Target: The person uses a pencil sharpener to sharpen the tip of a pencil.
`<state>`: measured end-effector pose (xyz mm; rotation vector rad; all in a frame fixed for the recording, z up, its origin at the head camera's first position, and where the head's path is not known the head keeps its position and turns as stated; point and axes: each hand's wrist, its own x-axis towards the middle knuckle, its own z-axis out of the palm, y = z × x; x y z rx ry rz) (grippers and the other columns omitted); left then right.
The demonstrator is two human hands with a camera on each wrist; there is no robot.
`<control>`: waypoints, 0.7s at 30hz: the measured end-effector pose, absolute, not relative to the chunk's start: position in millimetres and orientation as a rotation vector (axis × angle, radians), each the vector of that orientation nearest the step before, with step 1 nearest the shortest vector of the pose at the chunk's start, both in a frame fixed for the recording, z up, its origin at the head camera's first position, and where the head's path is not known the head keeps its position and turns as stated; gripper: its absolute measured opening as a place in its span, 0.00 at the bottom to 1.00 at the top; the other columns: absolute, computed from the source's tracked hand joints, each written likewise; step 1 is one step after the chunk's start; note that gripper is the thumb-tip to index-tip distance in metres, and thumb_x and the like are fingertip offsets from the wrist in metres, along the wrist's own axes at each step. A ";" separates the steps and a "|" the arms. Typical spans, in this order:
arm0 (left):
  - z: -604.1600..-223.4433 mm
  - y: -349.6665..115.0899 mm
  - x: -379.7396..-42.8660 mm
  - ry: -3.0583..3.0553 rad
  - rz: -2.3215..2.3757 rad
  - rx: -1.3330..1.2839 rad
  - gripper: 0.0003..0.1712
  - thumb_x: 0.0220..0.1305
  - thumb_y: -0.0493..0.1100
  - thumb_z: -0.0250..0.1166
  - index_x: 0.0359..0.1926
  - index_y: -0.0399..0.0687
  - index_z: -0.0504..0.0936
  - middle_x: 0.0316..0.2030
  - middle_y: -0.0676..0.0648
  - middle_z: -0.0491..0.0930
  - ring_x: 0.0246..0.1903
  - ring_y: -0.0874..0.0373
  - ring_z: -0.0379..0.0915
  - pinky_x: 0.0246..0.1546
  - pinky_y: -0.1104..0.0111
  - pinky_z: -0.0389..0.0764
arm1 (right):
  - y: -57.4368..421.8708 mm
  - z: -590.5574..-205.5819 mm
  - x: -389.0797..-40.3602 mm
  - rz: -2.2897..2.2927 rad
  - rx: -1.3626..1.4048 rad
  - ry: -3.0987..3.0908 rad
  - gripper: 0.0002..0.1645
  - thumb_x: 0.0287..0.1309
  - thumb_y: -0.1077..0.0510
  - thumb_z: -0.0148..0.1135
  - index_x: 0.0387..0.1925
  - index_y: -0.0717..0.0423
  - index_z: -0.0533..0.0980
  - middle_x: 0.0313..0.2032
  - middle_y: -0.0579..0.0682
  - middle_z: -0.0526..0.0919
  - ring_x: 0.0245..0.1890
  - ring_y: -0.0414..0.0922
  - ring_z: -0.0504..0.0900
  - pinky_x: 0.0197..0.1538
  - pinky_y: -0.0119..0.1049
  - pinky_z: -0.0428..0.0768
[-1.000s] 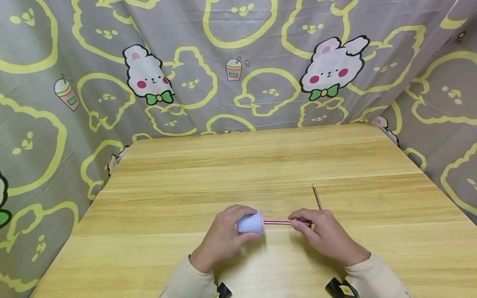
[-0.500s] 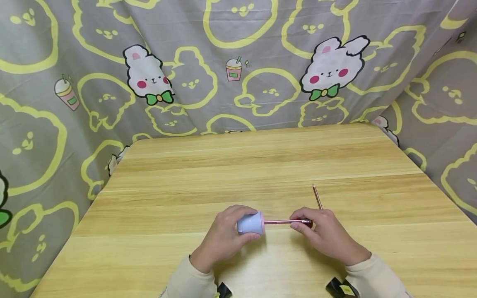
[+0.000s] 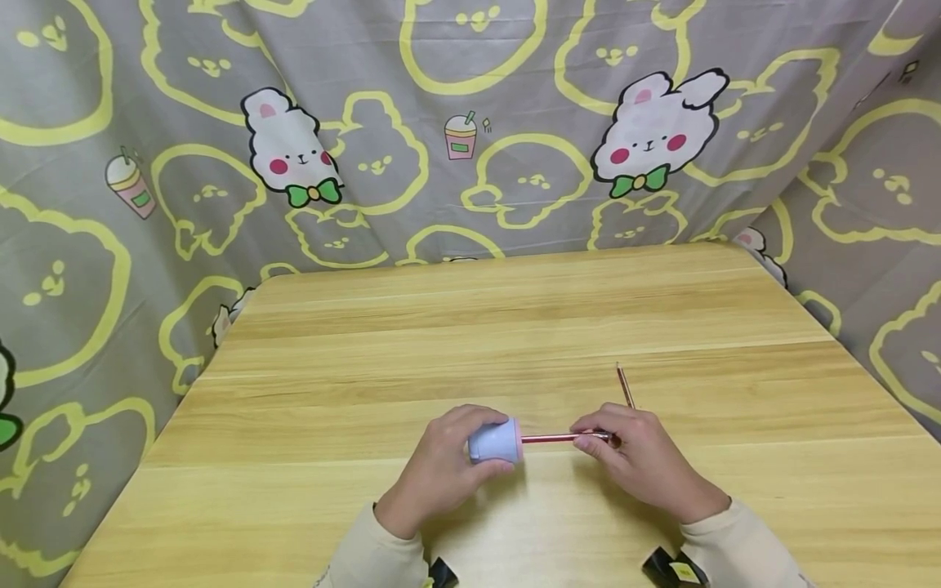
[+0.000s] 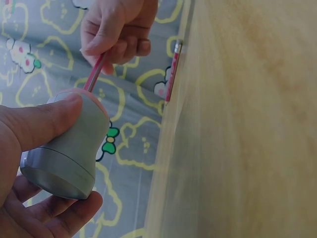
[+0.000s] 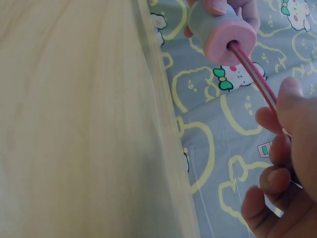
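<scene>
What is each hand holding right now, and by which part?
The left hand holds the light-blue sharpener around its body; the right hand pinches the red pencil near the end farther from the sharpener.

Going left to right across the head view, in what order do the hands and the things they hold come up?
Left hand → blue-and-pink pencil sharpener → striped red pencil → right hand.

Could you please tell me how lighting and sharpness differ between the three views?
Head view: brightest, pale sheen on the table, soft shadows near left hand and right hand; left wrist view: dimmer, table grain soft; right wrist view: dim, grain blurry.
</scene>
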<state>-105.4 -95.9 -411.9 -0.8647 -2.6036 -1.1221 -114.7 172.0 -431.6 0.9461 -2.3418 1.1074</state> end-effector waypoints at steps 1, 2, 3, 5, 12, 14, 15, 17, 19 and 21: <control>-411.8 -95.8 -105.5 -2.602 -1.120 -0.863 0.27 0.45 0.42 0.79 0.48 0.44 0.81 0.47 0.48 0.81 0.44 0.57 0.76 0.36 0.70 0.79 | 172.3 -431.3 -114.4 1.108 0.941 -2.355 0.06 0.54 0.64 0.69 0.33 0.52 0.83 0.28 0.33 0.77 0.23 0.30 0.67 0.24 0.24 0.69; -411.8 -95.8 -105.5 -2.601 -1.117 -0.863 0.27 0.45 0.42 0.80 0.48 0.44 0.81 0.47 0.48 0.81 0.44 0.56 0.76 0.36 0.70 0.79 | 172.6 -431.2 -114.1 1.103 0.938 -2.366 0.08 0.53 0.66 0.70 0.34 0.51 0.82 0.29 0.33 0.77 0.24 0.30 0.68 0.25 0.25 0.70; -411.8 -95.8 -105.5 -2.599 -1.117 -0.861 0.27 0.45 0.42 0.80 0.48 0.44 0.81 0.47 0.48 0.81 0.44 0.56 0.77 0.36 0.70 0.79 | 173.0 -431.2 -113.9 1.098 0.938 -2.375 0.11 0.51 0.67 0.70 0.35 0.51 0.82 0.29 0.33 0.78 0.24 0.30 0.68 0.25 0.26 0.71; -412.0 -95.7 -105.6 -2.595 -1.119 -0.854 0.28 0.45 0.42 0.80 0.48 0.44 0.81 0.47 0.47 0.81 0.44 0.56 0.77 0.36 0.70 0.79 | 173.9 -431.4 -113.5 1.088 0.945 -2.380 0.13 0.50 0.69 0.70 0.36 0.51 0.82 0.30 0.33 0.77 0.25 0.30 0.68 0.25 0.27 0.71; -413.6 -95.8 -106.4 -2.579 -1.130 -0.842 0.28 0.44 0.42 0.80 0.48 0.44 0.81 0.47 0.47 0.82 0.44 0.55 0.77 0.35 0.70 0.79 | 175.3 -430.3 -114.3 1.079 0.984 -2.331 0.16 0.49 0.71 0.68 0.38 0.50 0.82 0.30 0.32 0.76 0.25 0.31 0.67 0.25 0.26 0.69; -413.7 -96.0 -106.3 -2.575 -1.129 -0.843 0.28 0.44 0.42 0.80 0.48 0.44 0.81 0.47 0.47 0.82 0.44 0.55 0.77 0.35 0.70 0.80 | 175.2 -429.7 -114.6 1.079 0.991 -2.323 0.16 0.50 0.71 0.68 0.38 0.50 0.82 0.29 0.33 0.77 0.25 0.31 0.67 0.25 0.26 0.69; -413.7 -96.0 -106.2 -2.574 -1.129 -0.843 0.28 0.44 0.42 0.80 0.48 0.44 0.81 0.47 0.47 0.82 0.44 0.55 0.77 0.35 0.70 0.80 | 175.2 -429.5 -114.6 1.080 0.997 -2.318 0.16 0.50 0.71 0.68 0.38 0.51 0.82 0.28 0.33 0.77 0.25 0.30 0.67 0.25 0.26 0.69; -413.9 -96.0 -106.2 -2.573 -1.127 -0.845 0.28 0.44 0.42 0.80 0.48 0.44 0.81 0.47 0.47 0.82 0.44 0.55 0.77 0.35 0.70 0.80 | 175.1 -429.2 -114.7 1.083 1.005 -2.314 0.14 0.51 0.71 0.67 0.38 0.52 0.82 0.28 0.34 0.77 0.25 0.30 0.67 0.24 0.25 0.69; -413.6 -96.1 -106.0 -2.574 -1.128 -0.845 0.28 0.44 0.42 0.80 0.48 0.44 0.81 0.47 0.47 0.82 0.44 0.55 0.77 0.35 0.70 0.80 | 175.1 -429.2 -114.9 1.083 1.015 -2.310 0.10 0.55 0.69 0.66 0.37 0.53 0.82 0.27 0.35 0.77 0.24 0.30 0.67 0.24 0.25 0.69; -413.2 -96.0 -105.8 -2.572 -1.128 -0.849 0.28 0.44 0.42 0.80 0.48 0.44 0.81 0.47 0.47 0.82 0.44 0.55 0.77 0.35 0.70 0.80 | 175.3 -429.1 -115.0 1.082 1.022 -2.311 0.07 0.58 0.66 0.65 0.37 0.54 0.82 0.27 0.36 0.77 0.24 0.30 0.67 0.24 0.25 0.69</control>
